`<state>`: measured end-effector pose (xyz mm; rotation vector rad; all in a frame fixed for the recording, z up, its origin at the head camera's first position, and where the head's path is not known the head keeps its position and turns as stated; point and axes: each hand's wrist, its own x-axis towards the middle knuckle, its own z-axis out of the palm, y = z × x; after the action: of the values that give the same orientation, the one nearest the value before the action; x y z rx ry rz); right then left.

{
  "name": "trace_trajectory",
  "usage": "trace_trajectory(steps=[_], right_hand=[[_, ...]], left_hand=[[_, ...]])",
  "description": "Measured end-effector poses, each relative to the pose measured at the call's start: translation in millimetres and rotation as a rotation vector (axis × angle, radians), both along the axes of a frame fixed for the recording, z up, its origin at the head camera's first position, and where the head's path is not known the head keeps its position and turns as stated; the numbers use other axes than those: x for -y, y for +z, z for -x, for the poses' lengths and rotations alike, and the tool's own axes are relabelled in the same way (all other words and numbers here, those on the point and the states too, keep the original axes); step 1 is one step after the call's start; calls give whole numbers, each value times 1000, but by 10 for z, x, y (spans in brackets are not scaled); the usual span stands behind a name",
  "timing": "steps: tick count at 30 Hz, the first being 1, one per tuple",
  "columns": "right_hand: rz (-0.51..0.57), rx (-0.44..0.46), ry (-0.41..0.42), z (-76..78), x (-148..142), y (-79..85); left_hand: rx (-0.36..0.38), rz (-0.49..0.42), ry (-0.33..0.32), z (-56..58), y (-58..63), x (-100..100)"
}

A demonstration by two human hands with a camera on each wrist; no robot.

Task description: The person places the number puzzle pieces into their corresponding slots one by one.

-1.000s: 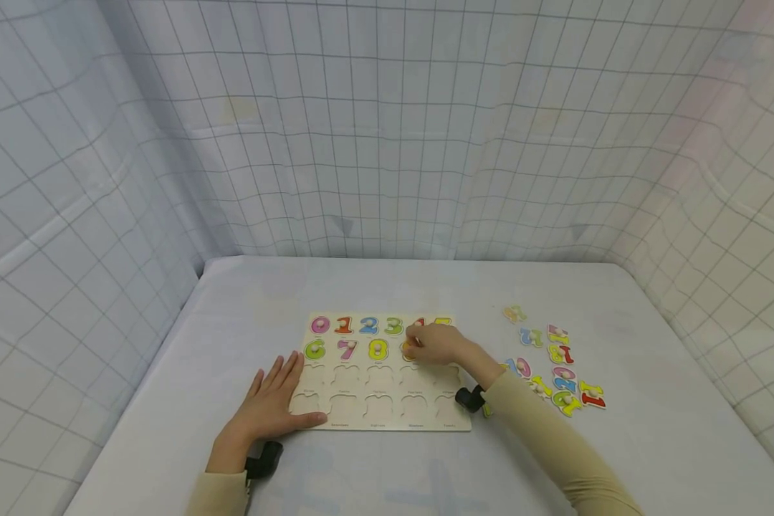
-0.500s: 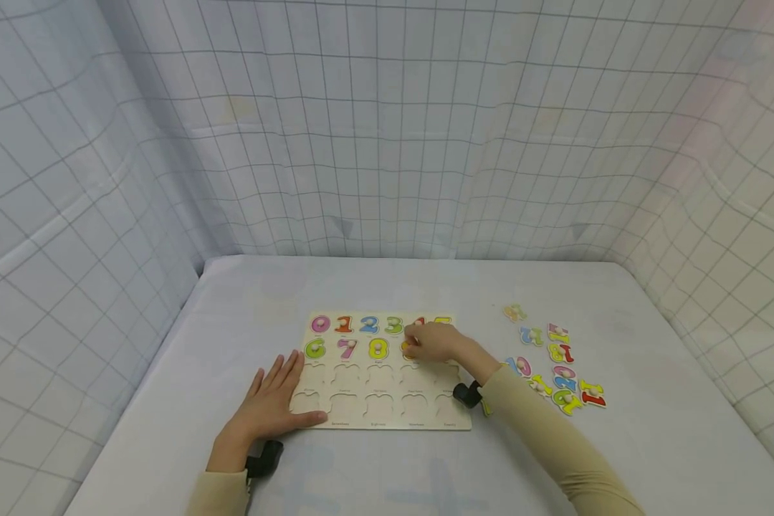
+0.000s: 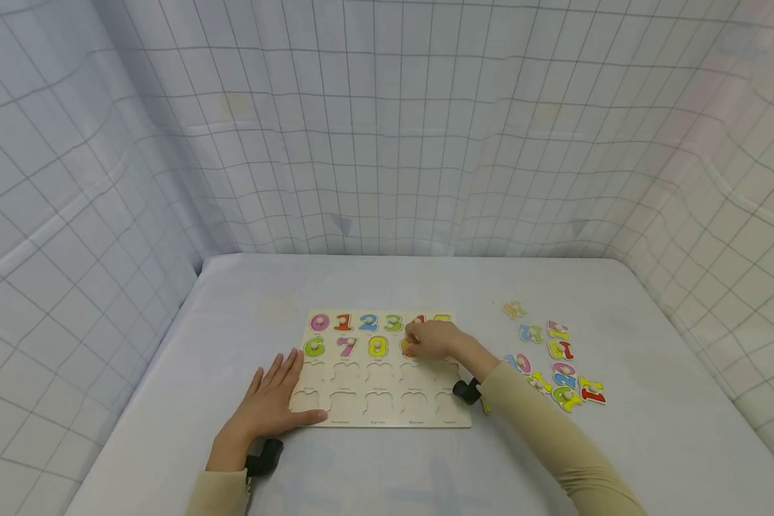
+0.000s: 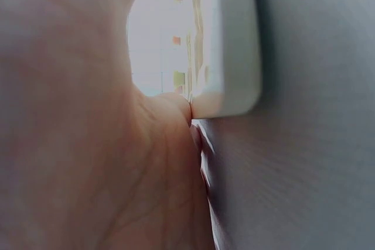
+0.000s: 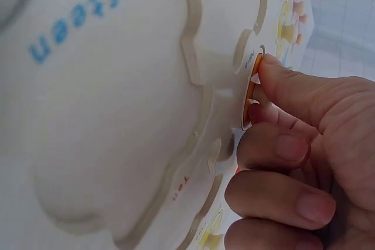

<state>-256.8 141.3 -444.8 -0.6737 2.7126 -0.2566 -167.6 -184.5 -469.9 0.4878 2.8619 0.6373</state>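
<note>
A wooden number puzzle board (image 3: 396,418) lies on the table, with knobbed numbers filling its top two rows and bare recesses below. My right hand (image 3: 437,340) is over the right part of the second row. In the right wrist view, its thumb and fingers pinch the orange number 9 piece (image 5: 251,91), which sits at the recess marked Nine; its knob is hidden. The piece 8 (image 3: 378,347) lies just left of that hand. My left hand (image 3: 267,405) rests flat with spread fingers at the board's left edge, thumb over its lower left corner.
Loose two-digit number pieces lie scattered right of the board, among them a red and yellow 11 (image 3: 593,390) and a pink and blue 20 (image 3: 564,375). My right forearm hides part of this group. Gridded white curtains (image 3: 387,143) enclose the table's back and sides.
Both hands keep almost the same place. In the head view the whole scene has shifted up very slightly.
</note>
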Motion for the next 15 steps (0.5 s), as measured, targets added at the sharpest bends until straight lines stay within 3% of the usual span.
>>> trace_trajectory(steps=[9, 15], right_hand=[[-6, -32, -53, -50, 15, 1], [10, -96, -33, -92, -8, -11]], left_hand=[[5, 5, -4, 20, -16, -12], [2, 12, -3, 15, -28, -5]])
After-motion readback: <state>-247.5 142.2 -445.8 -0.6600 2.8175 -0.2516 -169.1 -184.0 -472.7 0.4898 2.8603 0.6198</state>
